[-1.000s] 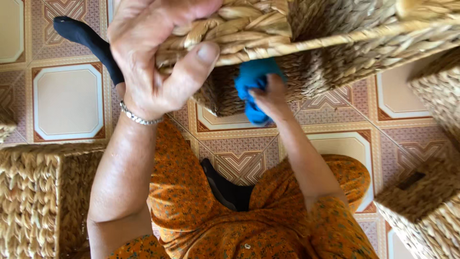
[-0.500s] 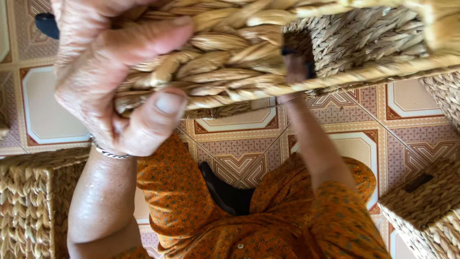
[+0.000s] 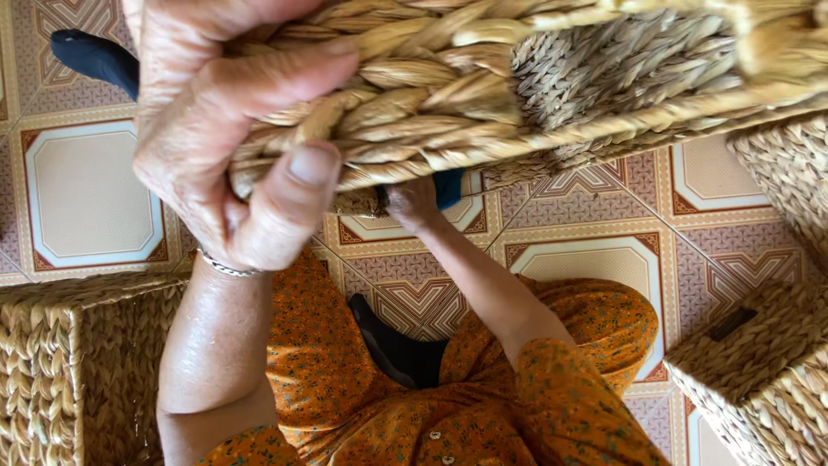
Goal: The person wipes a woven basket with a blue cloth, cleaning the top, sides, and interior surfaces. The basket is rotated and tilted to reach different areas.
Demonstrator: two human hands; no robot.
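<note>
A woven straw basket (image 3: pixel 552 78) fills the top of the view, held up close to the camera. My left hand (image 3: pixel 233 147) grips its thick braided rim, thumb on the near side, with a thin bracelet at the wrist. My right hand (image 3: pixel 412 203) reaches beneath the basket and is mostly hidden by it. A bit of blue cloth (image 3: pixel 448 185) shows beside its fingers; the hand seems to hold it. My orange patterned clothing covers the lower middle.
A large woven basket (image 3: pixel 69 371) stands at the lower left, another (image 3: pixel 759 371) with a slot handle at the lower right, and a third (image 3: pixel 789 181) at the right edge. A dark blue sock (image 3: pixel 90 56) lies on the patterned tile floor (image 3: pixel 86 190).
The basket has come closer and now covers more of the view. The blue cloth, plainly visible in my right hand a second ago, is now almost hidden under the basket.
</note>
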